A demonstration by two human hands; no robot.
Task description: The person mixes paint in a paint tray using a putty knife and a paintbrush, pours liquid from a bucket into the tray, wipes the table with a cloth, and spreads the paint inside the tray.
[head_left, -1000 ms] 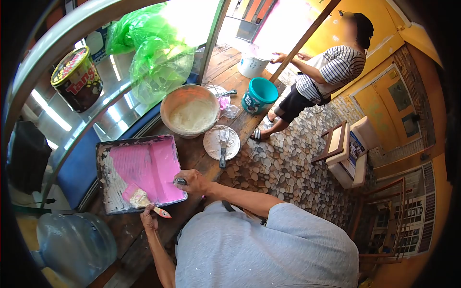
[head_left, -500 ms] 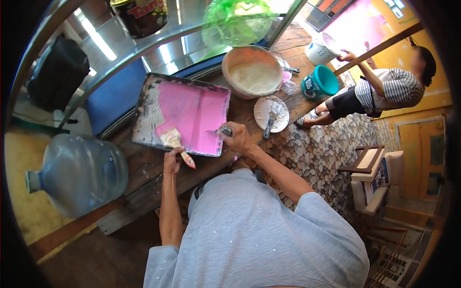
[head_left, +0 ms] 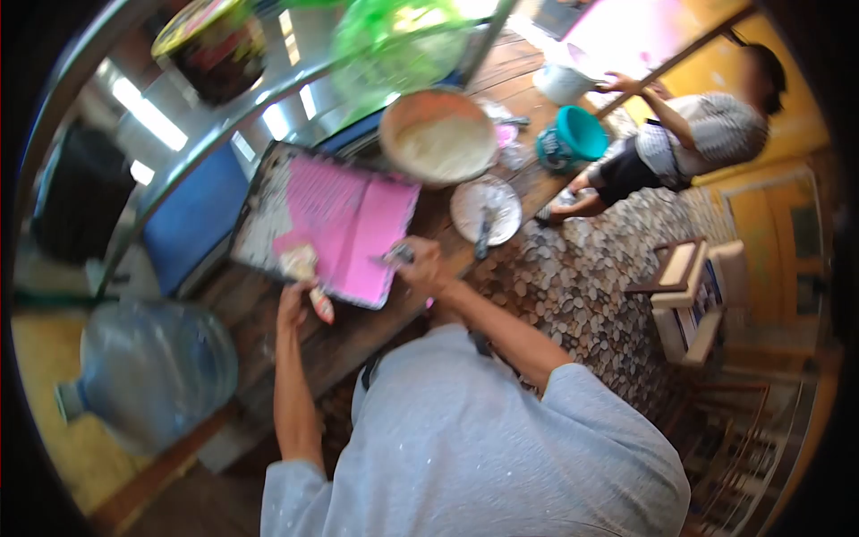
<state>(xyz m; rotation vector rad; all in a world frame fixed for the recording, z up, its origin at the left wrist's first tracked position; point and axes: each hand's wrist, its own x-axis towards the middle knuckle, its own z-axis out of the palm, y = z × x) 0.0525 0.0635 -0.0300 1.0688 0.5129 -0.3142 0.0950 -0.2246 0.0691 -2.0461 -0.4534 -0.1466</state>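
A black-rimmed paint tray (head_left: 259,192) lies on the wooden bench, its deep side filled with pink paint. My left hand (head_left: 291,309) is closed on the tray's near edge. Beside it, a paintbrush (head_left: 322,307) with pink-stained bristles lies across that edge, its handle sticking out towards me. At the tray's right side, my right hand (head_left: 425,266) grips a dark-handled putty knife (head_left: 403,254), with the blade pointing left over the pink paint. Blur hides whether the blade touches the paint.
Right of the tray stand a basin (head_left: 438,134) of pale mixture, a plate (head_left: 465,201) with a spatula, and a teal bucket (head_left: 582,134). A large water bottle (head_left: 157,367) lies at left. Another person (head_left: 680,134) holds a white bucket (head_left: 564,82) near a pink wall.
The view has turned and blurred, so the scene sits further left. My right hand's putty knife now points flatter over the paint. My left hand stays at the tray edge.
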